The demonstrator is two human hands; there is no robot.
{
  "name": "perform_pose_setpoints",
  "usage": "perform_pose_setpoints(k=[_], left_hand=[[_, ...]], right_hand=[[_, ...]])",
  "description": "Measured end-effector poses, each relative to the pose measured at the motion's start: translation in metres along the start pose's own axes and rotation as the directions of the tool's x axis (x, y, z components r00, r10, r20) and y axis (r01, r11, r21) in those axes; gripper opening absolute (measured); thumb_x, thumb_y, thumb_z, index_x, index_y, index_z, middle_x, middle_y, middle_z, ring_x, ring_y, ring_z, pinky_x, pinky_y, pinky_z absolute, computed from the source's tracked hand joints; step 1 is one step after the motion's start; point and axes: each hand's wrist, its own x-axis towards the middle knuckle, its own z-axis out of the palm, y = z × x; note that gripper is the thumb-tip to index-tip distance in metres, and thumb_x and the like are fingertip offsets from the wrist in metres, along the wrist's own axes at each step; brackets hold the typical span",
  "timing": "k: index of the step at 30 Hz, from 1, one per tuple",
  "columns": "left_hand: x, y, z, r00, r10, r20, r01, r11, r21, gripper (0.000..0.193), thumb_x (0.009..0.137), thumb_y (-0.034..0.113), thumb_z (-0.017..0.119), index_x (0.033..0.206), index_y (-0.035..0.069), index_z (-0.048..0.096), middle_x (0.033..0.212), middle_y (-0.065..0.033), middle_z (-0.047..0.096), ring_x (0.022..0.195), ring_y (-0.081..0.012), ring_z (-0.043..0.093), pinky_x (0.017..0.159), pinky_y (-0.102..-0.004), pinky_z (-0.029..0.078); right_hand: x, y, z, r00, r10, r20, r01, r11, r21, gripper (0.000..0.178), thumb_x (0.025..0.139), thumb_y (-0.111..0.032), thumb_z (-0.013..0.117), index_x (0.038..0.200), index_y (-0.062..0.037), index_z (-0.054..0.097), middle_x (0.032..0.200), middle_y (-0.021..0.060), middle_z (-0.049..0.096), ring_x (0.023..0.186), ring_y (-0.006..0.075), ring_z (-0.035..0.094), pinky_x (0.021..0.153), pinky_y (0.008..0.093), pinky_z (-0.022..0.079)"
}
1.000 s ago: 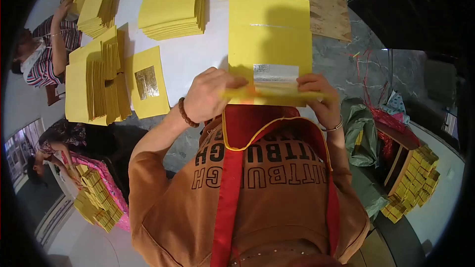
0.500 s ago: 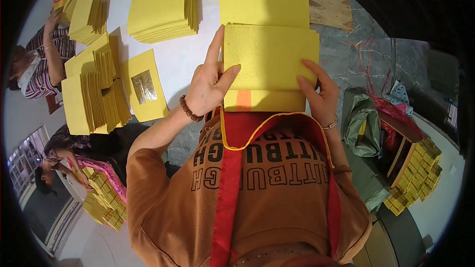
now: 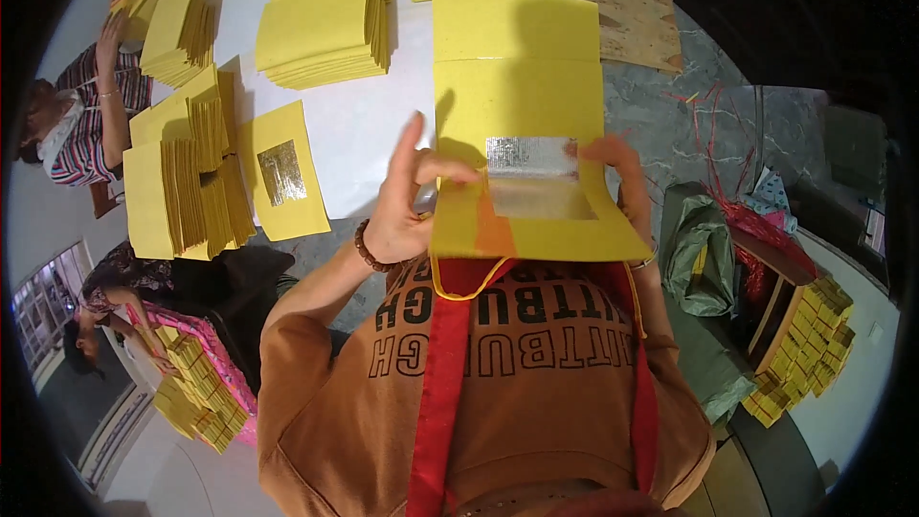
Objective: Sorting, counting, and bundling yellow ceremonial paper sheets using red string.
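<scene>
A yellow paper sheet with crosswise creases lies in front of me at the table edge. Its near flap curves up toward my chest and shows an orange patch and a silver foil rectangle. At the flap's right edge, my right hand grips the paper; its thumb is hidden behind it. My left hand is at the left edge, index finger pointing up and thumb reaching over the paper. Another yellow sheet with foil lies to the left.
Stacks of folded yellow paper stand across the white table. To the left, a person in a striped top reaches toward a stack; another bends over yellow bundles. A green bag and more bundles are at right.
The folded upper layer has swung down toward me, so the foil inside now shows. My left thumb and right fingers have moved slightly nearer me with the paper.
</scene>
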Motion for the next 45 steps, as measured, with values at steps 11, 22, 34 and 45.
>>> perform_pose_setpoints(k=[11, 22, 34, 45], left_hand=[[0.024, 0.016, 0.024, 0.976, 0.213, 0.048, -0.204, 0.816, 0.541, 0.031, 0.072, 0.018, 0.064, 0.098, 0.002, 0.060, 0.078, -0.0070, 0.059, 0.069, -0.0201, 0.054, 0.062, -0.0295, 0.038], [0.071, 0.007, 0.029, 0.925, 0.262, 0.274, -0.373, 0.753, 0.542, 0.063, 0.066, 0.028, 0.072, 0.118, 0.002, 0.046, 0.111, -0.0139, 0.051, 0.098, -0.0284, 0.050, 0.086, -0.0383, 0.036], [0.076, -0.009, -0.031, 0.991, -0.125, -0.055, 0.105, 0.956, -0.273, 0.069, 0.068, 0.005, 0.072, 0.127, 0.002, 0.034, 0.115, -0.0081, 0.051, 0.107, -0.0177, 0.049, 0.092, -0.0317, 0.040], [0.081, -0.009, -0.020, 0.971, -0.221, -0.094, 0.190, 0.947, -0.259, 0.049, 0.079, 0.006, 0.062, 0.122, 0.000, 0.041, 0.112, -0.0087, 0.053, 0.105, -0.0167, 0.049, 0.090, -0.0313, 0.040]], right_hand=[[-0.008, -0.021, -0.009, 0.873, 0.481, 0.077, -0.405, 0.628, 0.665, 0.064, 0.089, -0.056, 0.031, 0.133, -0.0091, 0.030, 0.124, 0.0105, 0.043, 0.097, 0.0222, 0.053, 0.075, 0.0296, 0.046], [-0.015, -0.013, -0.009, 0.820, 0.563, -0.099, -0.258, 0.518, 0.815, 0.031, 0.086, -0.008, 0.049, 0.116, -0.0031, 0.047, 0.110, 0.0068, 0.054, 0.098, 0.0187, 0.055, 0.083, 0.0316, 0.045], [-0.006, 0.000, -0.014, 0.962, 0.201, -0.186, -0.077, 0.850, 0.521, 0.045, 0.072, -0.007, 0.068, 0.113, -0.0040, 0.050, 0.106, 0.0040, 0.056, 0.097, 0.0149, 0.054, 0.083, 0.0297, 0.043], [0.009, 0.005, -0.016, 0.895, 0.431, -0.118, -0.354, 0.844, 0.403, 0.032, 0.079, -0.016, 0.064, 0.107, -0.0045, 0.054, 0.100, 0.0017, 0.057, 0.093, 0.0134, 0.054, 0.080, 0.0267, 0.044]])
